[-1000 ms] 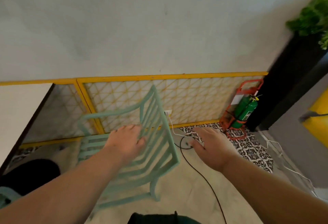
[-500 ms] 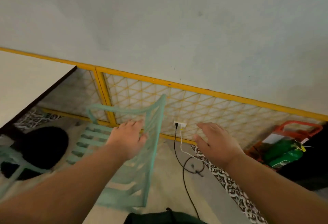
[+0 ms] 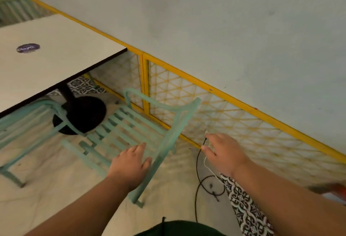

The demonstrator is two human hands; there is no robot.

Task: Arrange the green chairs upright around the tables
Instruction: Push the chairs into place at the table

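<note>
Lower middle of the frame, the left hand (image 3: 131, 162) reaches in with fingers loosely spread, thumb up against the back frame of the green chair (image 3: 131, 129), nothing clenched; whether the palm actually touches the slats is hard to tell through the blur; to its right the right hand (image 3: 223, 153) hangs open, fingers splayed and holding nothing, clear of the chair and above a black cable (image 3: 196, 176) and a thin white cable (image 3: 211, 170) that trail over the pale floor (image 3: 46, 189); the chair stands upright in the centre, its slatted seat facing the table (image 3: 56, 56) at left, its back nearest the camera; a second green chair (image 3: 28, 123) sits at the left edge, tucked partly under the tabletop; the table's black round base (image 3: 82, 114) shows between the two; a dark round sticker (image 3: 28, 48) lies on the tabletop, upper left; behind, the yellow lattice fence (image 3: 224, 123) runs diagonally along the pale wall (image 3: 224, 30); patterned tile (image 3: 247, 211) shows lower right.
</note>
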